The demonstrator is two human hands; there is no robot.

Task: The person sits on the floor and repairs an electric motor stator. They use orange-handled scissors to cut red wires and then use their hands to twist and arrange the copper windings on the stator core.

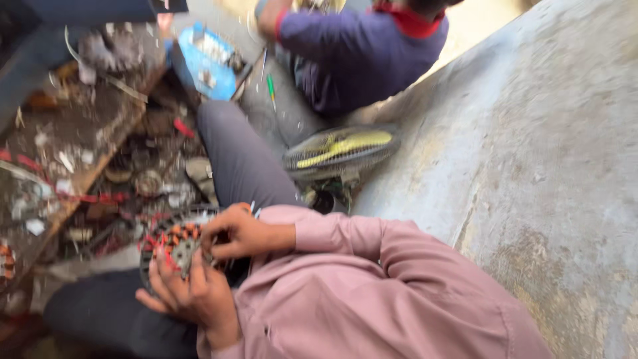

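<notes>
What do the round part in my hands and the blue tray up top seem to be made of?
The round part, held by the left hand and right hand, looks like dull grey metal wound with orange-red wire, likely copper. The blue tray looks like smooth plastic, though blur leaves that open.

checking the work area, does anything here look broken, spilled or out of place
Yes. Scraps and small parts lie scattered loose over the floor at the left. A fan guard lies tilted on the ground by another person's purple sleeve. The motor stator in both hands shows bare copper windings, with no housing around it.
</notes>
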